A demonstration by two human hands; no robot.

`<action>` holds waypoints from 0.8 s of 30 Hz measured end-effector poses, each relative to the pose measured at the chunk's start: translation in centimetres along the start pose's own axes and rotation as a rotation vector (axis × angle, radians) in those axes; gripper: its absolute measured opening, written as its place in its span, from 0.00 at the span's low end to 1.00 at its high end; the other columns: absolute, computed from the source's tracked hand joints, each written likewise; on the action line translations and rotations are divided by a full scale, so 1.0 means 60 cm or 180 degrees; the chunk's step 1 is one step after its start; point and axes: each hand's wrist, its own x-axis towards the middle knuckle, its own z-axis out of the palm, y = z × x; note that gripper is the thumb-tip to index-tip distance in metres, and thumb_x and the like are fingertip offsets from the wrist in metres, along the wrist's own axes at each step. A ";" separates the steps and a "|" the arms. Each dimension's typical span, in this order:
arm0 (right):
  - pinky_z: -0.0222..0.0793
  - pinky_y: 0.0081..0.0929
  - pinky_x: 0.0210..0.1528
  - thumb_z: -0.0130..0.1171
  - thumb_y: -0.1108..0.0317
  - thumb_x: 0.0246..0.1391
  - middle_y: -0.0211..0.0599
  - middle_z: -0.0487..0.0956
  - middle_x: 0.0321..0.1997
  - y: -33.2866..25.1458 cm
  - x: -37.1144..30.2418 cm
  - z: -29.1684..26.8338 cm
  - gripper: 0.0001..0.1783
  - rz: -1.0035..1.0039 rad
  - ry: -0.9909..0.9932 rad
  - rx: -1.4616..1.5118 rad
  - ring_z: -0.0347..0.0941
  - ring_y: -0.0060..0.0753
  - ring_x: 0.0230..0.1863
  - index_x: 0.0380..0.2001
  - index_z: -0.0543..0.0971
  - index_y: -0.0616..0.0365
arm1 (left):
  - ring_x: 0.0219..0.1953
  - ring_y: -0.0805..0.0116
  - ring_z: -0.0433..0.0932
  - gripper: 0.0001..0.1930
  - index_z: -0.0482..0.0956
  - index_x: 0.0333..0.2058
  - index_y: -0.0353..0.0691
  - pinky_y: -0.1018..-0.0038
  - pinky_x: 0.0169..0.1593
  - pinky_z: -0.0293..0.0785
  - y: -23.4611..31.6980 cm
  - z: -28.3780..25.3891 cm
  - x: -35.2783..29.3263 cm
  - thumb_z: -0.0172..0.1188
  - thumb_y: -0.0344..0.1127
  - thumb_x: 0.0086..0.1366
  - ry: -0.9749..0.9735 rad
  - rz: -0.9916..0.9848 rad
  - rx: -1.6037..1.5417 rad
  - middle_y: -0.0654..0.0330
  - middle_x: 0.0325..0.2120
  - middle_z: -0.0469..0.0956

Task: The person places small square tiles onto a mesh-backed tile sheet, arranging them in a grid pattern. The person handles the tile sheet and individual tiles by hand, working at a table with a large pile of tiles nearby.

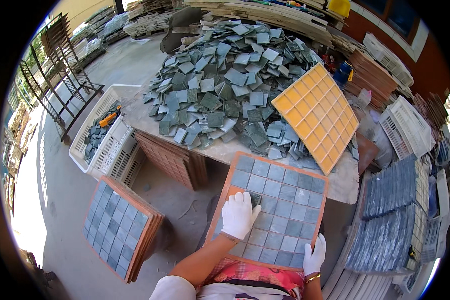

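One tray (pixel 233 189) lies across the lap (pixel 257 272), far edge near the table (pixel 343 187); I count six grey tiles (pixel 288 193) along its far row. I judge it heavy and stiff, its tiles brittle and smooth; I'd take it by opposite rims. Left hand (pixel 238 216) over it, fingertips at one dark tile (pixel 255 199), tilted; pinched or merely touched, I cannot tell. Right hand (pixel 314 254) at the near right corner, clasp unclear to me. Outward: one yellow tray (pixel 316 117) leaning by one heap (pixel 210 100), uncountable; one tray stack (pixel 146 242), left.
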 end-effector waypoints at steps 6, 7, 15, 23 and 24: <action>0.59 0.45 0.60 0.60 0.68 0.49 0.57 0.68 0.57 0.008 -0.001 0.005 0.24 -0.0100 0.0123 -0.0091 0.63 0.60 0.58 0.50 0.69 0.65 | 0.30 0.49 0.78 0.11 0.74 0.39 0.41 0.56 0.33 0.73 -0.077 0.000 0.013 0.51 0.39 0.63 0.0364 -0.0466 -0.0418 0.50 0.28 0.78; 0.60 0.45 0.60 0.60 0.68 0.49 0.57 0.68 0.57 0.007 -0.001 0.005 0.24 -0.0096 0.0125 -0.0078 0.63 0.60 0.58 0.50 0.69 0.65 | 0.30 0.48 0.78 0.12 0.75 0.42 0.42 0.56 0.34 0.73 -0.088 -0.006 0.015 0.52 0.39 0.63 0.0336 -0.0546 -0.0326 0.50 0.29 0.79; 0.61 0.46 0.59 0.62 0.67 0.48 0.57 0.68 0.56 0.008 -0.003 0.008 0.25 -0.0211 0.0250 -0.0047 0.64 0.61 0.57 0.48 0.70 0.65 | 0.34 0.53 0.78 0.27 0.69 0.55 0.43 0.60 0.36 0.74 -0.112 -0.034 0.024 0.59 0.47 0.59 -0.0778 0.0021 0.0243 0.55 0.30 0.79; 0.61 0.46 0.58 0.62 0.65 0.47 0.57 0.69 0.55 0.000 -0.001 0.006 0.25 -0.0131 0.0256 -0.0008 0.65 0.61 0.56 0.48 0.71 0.65 | 0.35 0.51 0.78 0.28 0.66 0.55 0.41 0.60 0.37 0.74 -0.103 -0.026 0.037 0.61 0.42 0.58 -0.0867 0.0334 0.0473 0.52 0.32 0.79; 0.61 0.46 0.59 0.63 0.65 0.47 0.57 0.69 0.55 0.002 0.001 0.005 0.25 -0.0134 0.0271 -0.0011 0.65 0.61 0.56 0.48 0.71 0.65 | 0.35 0.51 0.77 0.28 0.65 0.55 0.41 0.60 0.37 0.74 -0.097 -0.027 0.037 0.61 0.41 0.57 -0.0905 0.0385 0.0590 0.52 0.32 0.79</action>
